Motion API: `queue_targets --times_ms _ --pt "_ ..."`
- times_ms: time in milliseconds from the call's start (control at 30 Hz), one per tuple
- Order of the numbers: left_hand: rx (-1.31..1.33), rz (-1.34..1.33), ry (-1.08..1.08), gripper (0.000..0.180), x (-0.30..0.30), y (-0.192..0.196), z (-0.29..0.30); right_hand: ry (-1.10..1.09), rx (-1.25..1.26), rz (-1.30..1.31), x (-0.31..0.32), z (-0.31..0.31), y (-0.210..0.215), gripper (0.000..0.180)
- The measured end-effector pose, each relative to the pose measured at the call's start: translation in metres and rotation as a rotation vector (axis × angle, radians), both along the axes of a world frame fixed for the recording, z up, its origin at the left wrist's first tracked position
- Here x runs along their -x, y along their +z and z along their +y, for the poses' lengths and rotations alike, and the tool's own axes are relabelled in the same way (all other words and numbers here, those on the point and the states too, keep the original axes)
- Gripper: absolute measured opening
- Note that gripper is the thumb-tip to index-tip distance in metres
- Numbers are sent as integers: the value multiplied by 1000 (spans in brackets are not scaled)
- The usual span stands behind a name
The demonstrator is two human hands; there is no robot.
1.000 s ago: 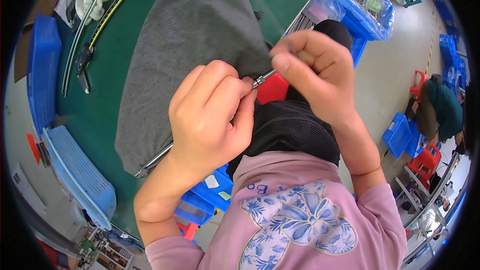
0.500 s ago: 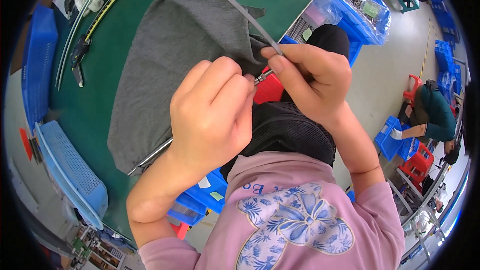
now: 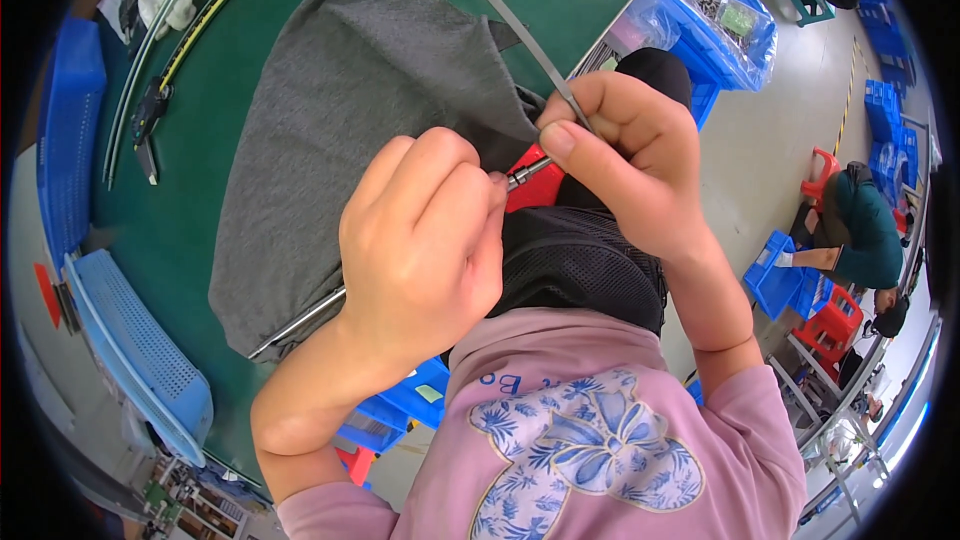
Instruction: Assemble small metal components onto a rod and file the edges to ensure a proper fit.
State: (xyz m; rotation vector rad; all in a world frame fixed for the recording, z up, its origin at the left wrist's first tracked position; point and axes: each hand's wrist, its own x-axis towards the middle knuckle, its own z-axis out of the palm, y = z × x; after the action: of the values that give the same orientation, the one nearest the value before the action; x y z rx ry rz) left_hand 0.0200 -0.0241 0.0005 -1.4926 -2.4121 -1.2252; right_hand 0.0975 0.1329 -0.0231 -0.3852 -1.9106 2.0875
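My left hand (image 3: 425, 230) is closed around a thin metal rod (image 3: 300, 323). One end of the rod slants out below the wrist over a grey cloth (image 3: 300, 150). The stepped other end shows between my two hands, and its tip sits at my right fingertips. Between thumb and fingers, my right hand (image 3: 630, 155) pinches a thin, flat grey strip (image 3: 510, 20) that points up and to the left. The grip covers the strip's lower end, so I cannot tell whether strip and rod touch. The cloth lies spread on the green table (image 3: 190, 230).
Left on the table are digital calipers (image 3: 150, 120), thin rods (image 3: 130, 90) and a yellow-black curved strip (image 3: 215, 10). Blue baskets (image 3: 150, 340) line the left edge. A blue bin (image 3: 720, 10) with small metal parts stands far right. Another person (image 3: 865, 230) bends over blue crates at right.
The grey strip has shifted right and stands a little steeper. My right hand has moved slightly down, and the left hand slightly down too, still holding the rod.
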Motion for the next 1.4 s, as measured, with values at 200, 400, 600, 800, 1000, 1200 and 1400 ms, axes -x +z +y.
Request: queue_targets --times_ms 200,400,600,800,1000,1200,1400 --pt "-7 -23 5 22 1 1 0 241 -217 93 -3 7 0 9" --pt "-22 -36 32 22 0 -2 1 78 -187 -15 -2 -3 -2 10" --pt "-28 -29 35 23 0 -3 1 -96 83 -37 -3 -5 0 10" --pt "-33 -24 34 24 -1 -3 1 -41 -17 -43 -12 -3 2 14" --pt "-22 -23 34 24 -2 -3 2 -16 50 -57 -10 -8 -10 17" --pt "-25 -24 36 25 -2 -3 0 -288 244 -50 -9 -15 1 21" --pt "-20 -21 35 25 -1 -3 -1 -153 200 -174 -16 -23 -8 25"
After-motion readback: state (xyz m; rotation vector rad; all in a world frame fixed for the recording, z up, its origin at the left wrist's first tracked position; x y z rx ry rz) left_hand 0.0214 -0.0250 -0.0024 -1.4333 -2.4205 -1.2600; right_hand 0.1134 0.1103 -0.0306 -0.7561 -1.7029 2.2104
